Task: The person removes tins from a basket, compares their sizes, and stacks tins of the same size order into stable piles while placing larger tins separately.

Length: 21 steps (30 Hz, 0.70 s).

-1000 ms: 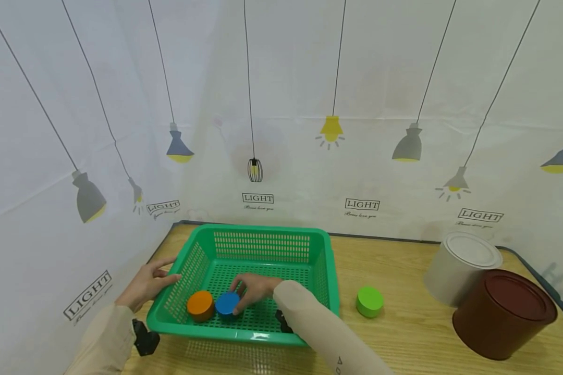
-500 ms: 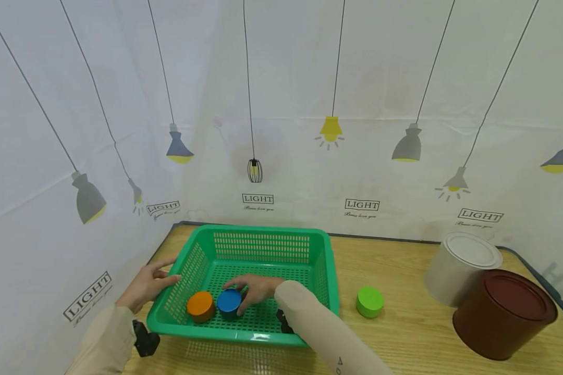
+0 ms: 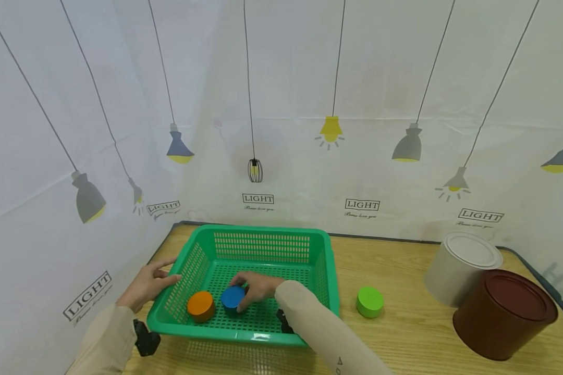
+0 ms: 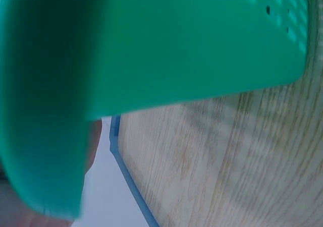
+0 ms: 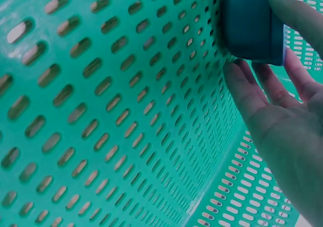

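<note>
A blue round box [image 3: 233, 298] is inside the green perforated basket [image 3: 258, 336], close to the front. My right hand [image 3: 257, 287] holds the blue round box from its right side, thumb and fingers around it. In the right wrist view the blue box [image 5: 250, 25] shows side-on between the thumb and fingers. Just left of it, apart, an orange round box [image 3: 200, 306] sits on the basket floor. My left hand [image 3: 146, 284] holds the basket's left rim. In the left wrist view the green rim [image 4: 48, 161] hides most of that hand.
A lime-green round box [image 3: 369, 302] lies on the wooden table [image 3: 384, 260] right of the basket. Farther right stand a white can [image 3: 462, 268] and a dark brown can [image 3: 504, 315]. A fabric backdrop [image 3: 291, 156] with printed lamps borders the table's back and left.
The blue round box has shifted slightly right, away from the orange one. My right hand's fingers spread beside it half a second ago and are now closer round it. The left hand stays put.
</note>
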Motion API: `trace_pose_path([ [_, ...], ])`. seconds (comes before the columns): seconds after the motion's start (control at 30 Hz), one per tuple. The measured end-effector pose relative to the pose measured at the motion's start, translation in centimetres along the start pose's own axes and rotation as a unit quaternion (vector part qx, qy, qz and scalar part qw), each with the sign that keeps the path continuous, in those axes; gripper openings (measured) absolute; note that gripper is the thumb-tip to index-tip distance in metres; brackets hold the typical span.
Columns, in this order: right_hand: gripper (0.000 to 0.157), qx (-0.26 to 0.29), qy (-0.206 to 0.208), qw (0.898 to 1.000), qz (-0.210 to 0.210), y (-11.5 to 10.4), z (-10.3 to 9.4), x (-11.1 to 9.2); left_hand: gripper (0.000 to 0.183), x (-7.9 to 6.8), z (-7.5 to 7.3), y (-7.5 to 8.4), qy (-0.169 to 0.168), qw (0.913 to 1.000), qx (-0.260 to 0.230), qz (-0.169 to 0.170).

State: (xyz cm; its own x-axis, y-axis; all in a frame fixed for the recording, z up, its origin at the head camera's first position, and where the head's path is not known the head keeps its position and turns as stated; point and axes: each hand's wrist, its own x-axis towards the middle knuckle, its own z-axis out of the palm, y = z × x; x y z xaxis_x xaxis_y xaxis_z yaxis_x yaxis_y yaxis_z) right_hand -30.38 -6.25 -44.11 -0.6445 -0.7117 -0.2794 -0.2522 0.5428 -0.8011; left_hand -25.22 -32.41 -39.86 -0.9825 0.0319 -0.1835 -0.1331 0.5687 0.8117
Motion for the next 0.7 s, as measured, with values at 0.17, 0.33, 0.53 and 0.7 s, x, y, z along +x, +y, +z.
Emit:
trace_pose_path([
  [0.17,0.047,0.013,0.030,0.999,0.001,0.1,-0.2,0.0,0.065,0.0,0.0,0.0,-0.001,1.0000,0.000,0.001],
  [0.33,0.049,0.030,0.043,0.999,-0.013,-0.3,-0.6,-0.3,0.063,-0.1,0.1,0.1,-0.003,1.0000,0.001,-0.002],
  [0.53,0.054,0.036,0.057,0.997,-0.043,-2.0,-2.5,-1.3,0.064,-0.1,0.1,0.2,-0.010,0.9999,0.010,0.003],
  [0.7,0.054,0.056,0.069,0.994,-0.059,-3.7,-4.6,-2.8,0.064,-0.1,-0.2,0.2,-0.008,0.9996,0.022,0.016],
])
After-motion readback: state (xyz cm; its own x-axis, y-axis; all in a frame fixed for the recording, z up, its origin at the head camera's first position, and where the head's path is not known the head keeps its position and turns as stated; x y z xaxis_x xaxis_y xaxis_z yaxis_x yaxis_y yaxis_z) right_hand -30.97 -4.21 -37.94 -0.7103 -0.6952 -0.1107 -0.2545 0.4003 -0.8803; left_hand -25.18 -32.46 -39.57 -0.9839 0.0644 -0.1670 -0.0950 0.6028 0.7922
